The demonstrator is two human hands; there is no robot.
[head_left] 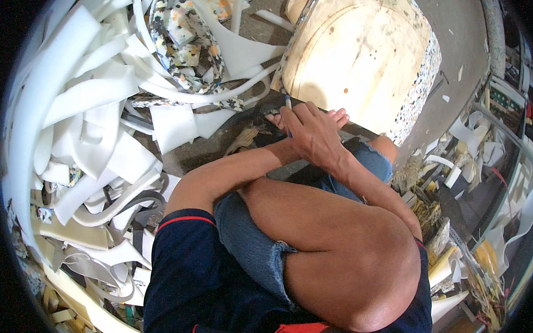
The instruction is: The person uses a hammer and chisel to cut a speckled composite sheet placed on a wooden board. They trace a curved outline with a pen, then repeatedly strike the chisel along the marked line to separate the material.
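Observation:
My right hand [316,132] crosses over my left hand in front of my bent knees. A slim blue pen-like stick [288,101] stands up between the right hand's closed fingers. My left hand [339,117] is mostly hidden beneath the right; the fingertips that show are stretched out. Just beyond the hands is a pale wooden board [358,58] with rounded corners and a curved line along its left side. It lies on a speckled foam slab [414,92], which shows along the right edge. Neither hand visibly touches the board.
White foam offcuts [93,96] are heaped along my left side. A speckled foam strip [214,56] curls among them at the back. More scraps and straw-like fibres [488,280] lie at the right. Grey floor [459,32] shows beyond the board.

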